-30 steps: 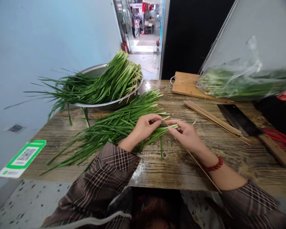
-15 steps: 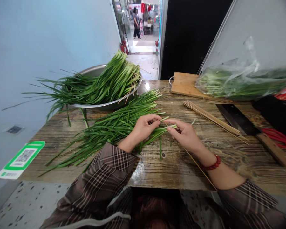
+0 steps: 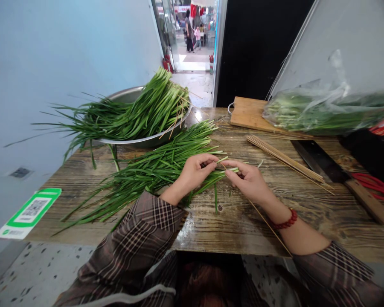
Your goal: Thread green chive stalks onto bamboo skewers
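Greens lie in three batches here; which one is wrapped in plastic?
The bagged greens on the right, overlapping the board. Clear plastic covers them; the heap in the bowl and the pile on the table are bare.

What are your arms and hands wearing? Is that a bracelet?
Both sleeves are brownish plaid with pale and dark lines, ending on the forearms. Yes, a red beaded bracelet circles the right wrist. The left hand and right hand wear no gloves.
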{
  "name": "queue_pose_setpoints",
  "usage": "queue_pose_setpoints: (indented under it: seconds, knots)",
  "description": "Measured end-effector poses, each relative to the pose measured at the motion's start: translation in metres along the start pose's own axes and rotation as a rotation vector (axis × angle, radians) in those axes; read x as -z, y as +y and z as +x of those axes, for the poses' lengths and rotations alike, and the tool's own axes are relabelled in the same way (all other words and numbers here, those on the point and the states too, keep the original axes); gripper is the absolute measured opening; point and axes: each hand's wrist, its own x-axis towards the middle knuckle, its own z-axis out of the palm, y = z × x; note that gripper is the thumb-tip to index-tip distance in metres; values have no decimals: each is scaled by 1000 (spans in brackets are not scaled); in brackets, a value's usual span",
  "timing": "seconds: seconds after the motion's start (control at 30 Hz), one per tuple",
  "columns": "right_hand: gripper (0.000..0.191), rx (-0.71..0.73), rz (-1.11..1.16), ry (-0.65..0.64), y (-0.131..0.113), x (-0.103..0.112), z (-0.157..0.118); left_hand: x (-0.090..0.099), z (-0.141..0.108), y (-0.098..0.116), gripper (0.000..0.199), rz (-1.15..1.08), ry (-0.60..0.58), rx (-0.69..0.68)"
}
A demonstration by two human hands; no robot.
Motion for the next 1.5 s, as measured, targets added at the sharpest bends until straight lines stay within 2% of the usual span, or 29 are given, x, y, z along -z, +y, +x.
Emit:
queue_pose_setpoints:
  seconds: [0.3, 0.47, 0.57, 0.7, 0.97, 1.13, 1.23, 1.4, 1.5]
  knots:
    - [29, -4, 3, 12, 3, -2, 1, -3, -1, -2, 11, 128, 33, -144]
    - [49, 1, 32, 9, 8, -2, 1, -3, -1, -2, 9, 171, 65, -112]
    - [55, 35, 37, -22, 8, -1, 0, -3, -1, -2, 8, 175, 51, -145]
    - [51, 46, 30, -41, 9, 0, 0, -2, -1, -2, 9, 152, 28, -188]
    - [37, 11, 10, 2, 10, -3, 1, -3, -3, -3, 13, 124, -6, -213]
    - [22, -1, 38, 65, 11, -5, 3, -7, -4, -3, 17, 80, -92, -249]
    - [22, 3, 49, 71, 12, -6, 4, -9, -4, -3, 18, 53, -131, -235]
    - [31, 5, 224, -21, 9, 0, 5, -7, -4, 1, 18, 59, -188, -139]
    - [36, 13, 287, -12, 7, 5, 5, -3, -3, 3, 15, 87, -154, -111]
